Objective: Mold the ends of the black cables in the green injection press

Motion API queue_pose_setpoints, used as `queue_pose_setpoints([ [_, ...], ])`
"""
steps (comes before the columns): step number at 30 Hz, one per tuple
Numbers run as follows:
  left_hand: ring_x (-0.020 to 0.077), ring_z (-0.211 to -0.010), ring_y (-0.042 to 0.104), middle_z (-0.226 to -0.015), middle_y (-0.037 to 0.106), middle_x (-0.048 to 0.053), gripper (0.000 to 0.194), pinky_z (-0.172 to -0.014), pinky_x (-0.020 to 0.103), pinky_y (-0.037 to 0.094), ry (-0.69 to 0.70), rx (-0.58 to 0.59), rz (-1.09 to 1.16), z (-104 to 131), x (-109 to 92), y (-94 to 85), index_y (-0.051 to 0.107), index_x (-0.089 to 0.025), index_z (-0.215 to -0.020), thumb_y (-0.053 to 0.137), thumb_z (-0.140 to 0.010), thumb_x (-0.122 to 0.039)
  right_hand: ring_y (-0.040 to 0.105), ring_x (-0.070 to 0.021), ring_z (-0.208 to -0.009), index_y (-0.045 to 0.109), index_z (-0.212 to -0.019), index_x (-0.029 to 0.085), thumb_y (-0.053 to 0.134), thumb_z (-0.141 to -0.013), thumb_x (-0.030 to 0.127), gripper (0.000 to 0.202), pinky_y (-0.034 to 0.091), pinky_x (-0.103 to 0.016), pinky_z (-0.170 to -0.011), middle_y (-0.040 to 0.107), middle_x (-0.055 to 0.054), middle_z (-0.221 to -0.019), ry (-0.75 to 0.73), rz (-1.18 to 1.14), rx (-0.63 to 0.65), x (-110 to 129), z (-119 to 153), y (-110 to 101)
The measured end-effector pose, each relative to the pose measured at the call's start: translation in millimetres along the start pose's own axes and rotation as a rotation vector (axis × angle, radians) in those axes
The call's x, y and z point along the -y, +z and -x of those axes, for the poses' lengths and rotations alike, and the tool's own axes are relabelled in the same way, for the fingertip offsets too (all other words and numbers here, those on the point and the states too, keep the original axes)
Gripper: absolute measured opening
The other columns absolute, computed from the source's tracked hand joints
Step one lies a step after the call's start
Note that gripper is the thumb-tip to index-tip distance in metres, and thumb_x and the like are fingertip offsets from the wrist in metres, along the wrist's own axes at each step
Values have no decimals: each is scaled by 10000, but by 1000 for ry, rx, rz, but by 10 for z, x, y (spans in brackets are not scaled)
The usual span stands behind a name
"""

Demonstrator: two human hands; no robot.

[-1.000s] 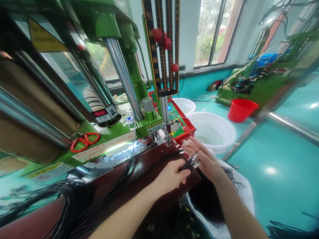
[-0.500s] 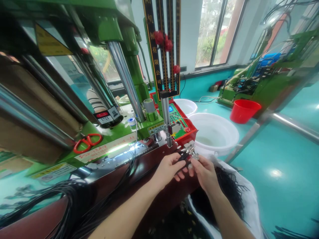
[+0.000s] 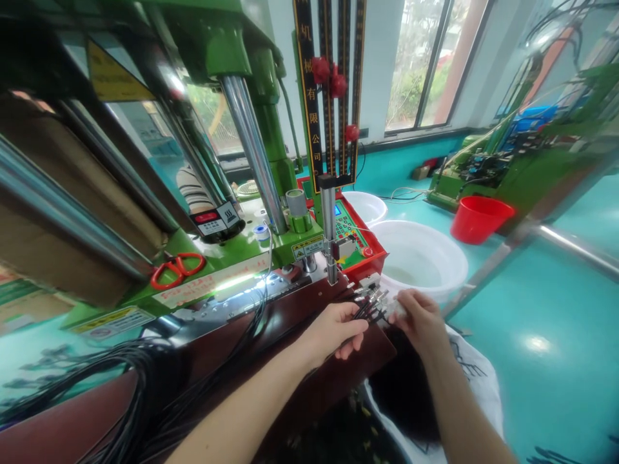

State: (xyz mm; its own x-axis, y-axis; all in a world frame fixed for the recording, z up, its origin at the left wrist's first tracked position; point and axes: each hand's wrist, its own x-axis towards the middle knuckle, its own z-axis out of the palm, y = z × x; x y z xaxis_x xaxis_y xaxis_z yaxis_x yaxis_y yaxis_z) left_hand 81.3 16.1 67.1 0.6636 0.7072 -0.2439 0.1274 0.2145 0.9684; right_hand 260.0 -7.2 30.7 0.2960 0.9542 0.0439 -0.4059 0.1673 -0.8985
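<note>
My left hand (image 3: 341, 332) is closed around several black cables (image 3: 362, 312) above the dark red bench top. Silvery metal connectors (image 3: 376, 299) stick out from the cable ends beyond the fingers. To the right of them, my right hand (image 3: 423, 316) has its fingers curled together at a pale, blurred piece; what exactly it pinches is too small to make out. More black cables (image 3: 138, 380) lie in a looped bundle on the left of the bench (image 3: 367, 361).
A green press (image 3: 285, 245) with orange-handled scissors (image 3: 178, 270) on it rises behind the bench. At the right stand a red control panel (image 3: 360, 254), a white tub (image 3: 425, 251), a red bucket (image 3: 481, 219) and a metal rail (image 3: 575, 248). A white sack (image 3: 483, 380) hangs below my right arm.
My right hand has moved right, away from my left hand, so the connectors show more. My left hand still grips the cables. The view has shifted slightly to the left.
</note>
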Motion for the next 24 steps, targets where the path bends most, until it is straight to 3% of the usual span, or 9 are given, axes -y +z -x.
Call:
queue_pose_setpoints([
  [3, 29, -302, 357, -485, 483, -42, 216, -288, 148, 206, -54, -3, 83, 6, 143, 85, 528, -124, -744, 547, -718, -338, 613, -159, -725, 651, -879, 225, 613, -769, 334, 159, 490, -275, -655, 664, -14, -803, -118, 63, 45, 108, -87, -11],
  [5, 31, -295, 346, -477, 467, -49, 238, -282, 153, 201, -93, -10, 170, 26, 259, 158, 542, -120, -785, 545, -716, -348, 524, -207, -1041, 597, -1075, 262, 512, -835, 368, 275, 395, -370, -913, 611, -25, -1081, -159, 192, 231, 192, -128, 58],
  [7, 35, -293, 348, -479, 471, -49, 240, -279, 154, 201, -111, -16, 241, 55, 358, 223, 529, -129, -788, 550, -712, -356, 439, -222, -1147, 575, -1129, 272, 444, -864, 381, 315, 292, -417, -1000, 559, -17, -1179, -111, 412, 499, 253, -147, 161],
  [10, 46, -308, 381, -503, 499, -40, 231, -285, 158, 236, -103, -57, 279, 88, 445, 289, 503, -144, -780, 558, -705, -355, 464, -229, -1120, 589, -1124, 258, 398, -874, 376, 336, 270, -432, -1009, 573, -24, -1160, -3, 667, 778, 267, -131, 318],
  [15, 66, -330, 413, -501, 492, -27, 284, -307, 183, 277, -69, -101, 343, 63, 512, 326, 524, -123, -751, 578, -685, -394, 448, -233, -1139, 536, -1186, 268, 451, -844, 375, 369, 304, -426, -996, 524, -18, -1221, 43, 657, 912, 171, -31, 466],
  [20, 74, -387, 438, -510, 484, -9, 326, -389, 216, 332, -123, -4, 613, 101, 586, 294, 563, -92, -722, 623, -648, -404, 439, -267, -1144, 429, -1282, 245, 429, -836, 441, 487, 466, -376, -837, 336, -50, -1374, 139, 666, 1110, 100, 14, 520],
  [22, 79, -414, 454, -526, 502, 16, 308, -415, 224, 348, -134, -25, 615, 145, 607, 279, 567, -79, -680, 602, -661, -385, 362, -269, -1204, 395, -1306, 217, 397, -848, 437, 508, 426, -382, -888, 281, -61, -1402, 110, 739, 1192, 64, 11, 569],
  [24, 85, -423, 463, -535, 518, 26, 260, -421, 225, 352, -111, -101, 606, 189, 618, 260, 560, -85, -687, 583, -661, -343, 275, -249, -1255, 393, -1309, 183, 452, -831, 391, 525, 302, -390, -996, 310, -78, -1388, -6, 890, 1281, 26, 7, 663],
])
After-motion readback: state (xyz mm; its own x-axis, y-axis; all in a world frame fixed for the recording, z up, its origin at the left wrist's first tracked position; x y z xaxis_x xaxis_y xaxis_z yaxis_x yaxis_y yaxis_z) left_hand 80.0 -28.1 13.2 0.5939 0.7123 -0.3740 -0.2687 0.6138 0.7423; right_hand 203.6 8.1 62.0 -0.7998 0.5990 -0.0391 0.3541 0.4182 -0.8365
